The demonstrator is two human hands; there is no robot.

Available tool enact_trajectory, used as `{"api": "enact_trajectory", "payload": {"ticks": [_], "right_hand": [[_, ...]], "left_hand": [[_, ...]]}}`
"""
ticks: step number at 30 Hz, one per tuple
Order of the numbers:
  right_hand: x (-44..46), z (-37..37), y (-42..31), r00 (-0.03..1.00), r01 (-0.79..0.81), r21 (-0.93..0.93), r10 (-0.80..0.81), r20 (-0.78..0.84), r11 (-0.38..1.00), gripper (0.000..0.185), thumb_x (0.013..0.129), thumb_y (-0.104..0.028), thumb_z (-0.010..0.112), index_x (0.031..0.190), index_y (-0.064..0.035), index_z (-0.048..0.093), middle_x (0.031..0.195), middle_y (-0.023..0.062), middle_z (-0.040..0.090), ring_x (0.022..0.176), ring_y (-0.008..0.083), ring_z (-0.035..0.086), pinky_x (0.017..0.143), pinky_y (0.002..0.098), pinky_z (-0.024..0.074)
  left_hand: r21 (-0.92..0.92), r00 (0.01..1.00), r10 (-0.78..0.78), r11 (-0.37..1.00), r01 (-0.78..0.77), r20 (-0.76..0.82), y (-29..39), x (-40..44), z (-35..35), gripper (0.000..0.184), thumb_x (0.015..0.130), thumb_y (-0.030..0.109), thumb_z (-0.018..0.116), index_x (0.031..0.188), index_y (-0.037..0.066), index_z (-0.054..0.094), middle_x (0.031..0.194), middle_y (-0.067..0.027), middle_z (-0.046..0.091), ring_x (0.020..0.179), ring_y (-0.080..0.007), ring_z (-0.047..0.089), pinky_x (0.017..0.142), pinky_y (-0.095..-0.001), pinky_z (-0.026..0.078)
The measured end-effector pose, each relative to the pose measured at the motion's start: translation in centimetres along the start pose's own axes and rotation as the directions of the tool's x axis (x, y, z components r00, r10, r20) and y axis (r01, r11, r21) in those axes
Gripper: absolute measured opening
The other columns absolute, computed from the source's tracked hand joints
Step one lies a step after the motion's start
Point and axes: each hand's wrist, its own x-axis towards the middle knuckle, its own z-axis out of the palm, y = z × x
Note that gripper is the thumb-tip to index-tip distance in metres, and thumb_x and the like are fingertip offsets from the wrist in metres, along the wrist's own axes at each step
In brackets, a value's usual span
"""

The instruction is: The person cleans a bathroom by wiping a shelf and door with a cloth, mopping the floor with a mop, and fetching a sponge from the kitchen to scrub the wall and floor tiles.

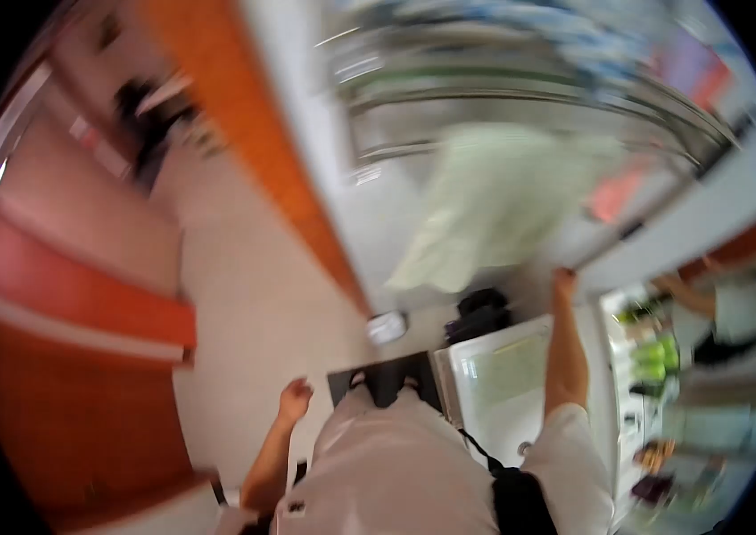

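Note:
My left hand [296, 399] hangs low over the pale floor, beside my light-coloured clothing. Its fingers look loosely bent and apart, and I see nothing in them. My right arm reaches forward over the white basin [529, 406]. At its end my right hand [564, 282] is near the wall, to the lower right of a hanging pale green towel [494, 196]. Blur and the small size hide its fingers and whether it touches anything.
A metal towel rack [485, 94] holds blue-and-white cloth [538, 31] above. An orange door frame [280, 169] stands left of it. I stand on a dark mat [384, 379]. Bottles [654, 357] line a shelf by the mirror [717, 428] at right. A white object [387, 328] lies on the floor.

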Motion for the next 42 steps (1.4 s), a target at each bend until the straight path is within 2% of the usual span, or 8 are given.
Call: {"api": "enact_trajectory", "payload": {"ticks": [9,12,20,23,30,34,38,42], "right_hand": [[0.0,-0.3,-0.4,0.977,-0.04,-0.443,-0.058,-0.204,0.896,0.067,0.087,-0.041,0.063,0.124,0.0134,0.051,0.121,0.0295,0.059,0.108,0.0442,0.058,0.096,0.047,0.0444],[-3.6,1.3,-0.1,0.927,-0.215,-0.536,-0.002,-0.375,0.816,0.067,0.089,-0.036,0.061,0.127,0.016,0.046,0.126,0.0337,0.054,0.115,0.0475,0.053,0.1,0.0478,0.0429],[-33.7,19.1,1.2,0.837,0.396,-0.444,-0.118,0.534,0.804,0.03,0.082,-0.013,0.065,0.108,-0.0012,0.056,0.091,0.0107,0.06,0.084,0.0296,0.057,0.078,0.0431,0.048],[-40.8,29.0,0.6,0.426,0.17,-0.493,0.387,0.818,0.853,0.039,0.086,-0.03,0.066,0.115,-0.0049,0.057,0.095,0.0128,0.066,0.088,0.0286,0.064,0.078,0.0429,0.0511],[-47.3,49.2,-11.3,0.192,0.672,-0.267,0.185,0.964,0.691,0.048,0.091,-0.035,0.064,0.126,-0.0024,0.055,0.098,0.0113,0.07,0.087,0.0236,0.067,0.074,0.0363,0.0526],[-45.3,62.1,-7.3,0.208,0.478,-0.186,0.096,0.973,0.859,0.042,0.092,-0.028,0.063,0.125,-0.0035,0.056,0.096,0.0116,0.069,0.084,0.0226,0.065,0.072,0.0364,0.0521],[-44.8,72.9,-15.2,0.293,0.4,-0.287,0.175,0.94,0.87,0.048,0.088,-0.032,0.065,0.125,-0.0021,0.056,0.101,0.0165,0.069,0.094,0.0292,0.066,0.081,0.0402,0.0517],[-39.1,82.5,-16.7,0.325,0.525,-0.385,0.239,0.915,0.759,0.054,0.086,-0.038,0.065,0.124,-0.0004,0.057,0.106,0.0181,0.069,0.101,0.0343,0.066,0.089,0.0421,0.051]], "left_hand": [[0.853,0.951,-0.187,0.509,-0.119,0.245,-22.8,-11.1,-3.1,0.035,0.086,0.03,0.051,0.094,0.003,0.072,0.099,-0.0187,0.07,0.09,-0.0312,0.068,0.082,-0.0403,0.054],[0.615,0.6,-0.799,0.494,0.615,0.042,-24.8,-16.4,-3.0,0.031,0.087,0.029,0.053,0.08,0.007,0.073,0.074,-0.012,0.072,0.069,-0.0276,0.07,0.072,-0.0388,0.056],[0.664,0.786,-0.591,0.664,0.344,0.184,-31.3,-14.7,-2.4,0.012,0.081,0.016,0.069,0.092,0.011,0.07,0.087,-0.0046,0.072,0.074,-0.0187,0.07,0.062,-0.0367,0.056],[-0.425,0.698,-0.685,0.579,0.696,0.209,-33.6,-9.7,-7.7,0.016,0.079,0.019,0.069,0.093,0.011,0.069,0.08,-0.0058,0.07,0.067,-0.022,0.067,0.059,-0.0389,0.054],[-0.747,0.521,-0.853,0.366,0.556,-0.03,-30.9,4.9,-24.0,0.011,0.084,0.012,0.057,0.089,0.008,0.065,0.068,-0.0065,0.06,0.056,-0.0187,0.061,0.042,-0.0329,0.044],[0.138,0.871,-0.491,0.862,0.488,-0.009,-36.7,12.7,-30.2,0.008,0.084,0.013,0.058,0.083,0.011,0.065,0.069,-0.0066,0.06,0.059,-0.022,0.061,0.042,-0.0343,0.045],[-0.554,0.538,-0.842,0.428,0.714,0.043,-34.6,21.1,-33.2,0.006,0.082,0.017,0.064,0.084,0.014,0.069,0.075,-0.0063,0.067,0.069,-0.0225,0.066,0.051,-0.0367,0.051],[0.718,0.8,-0.59,0.602,0.35,0.105,-30.8,29.7,-35.9,0.01,0.08,0.025,0.068,0.081,0.017,0.073,0.082,-0.0024,0.072,0.082,-0.0221,0.069,0.063,-0.0404,0.054]]}}
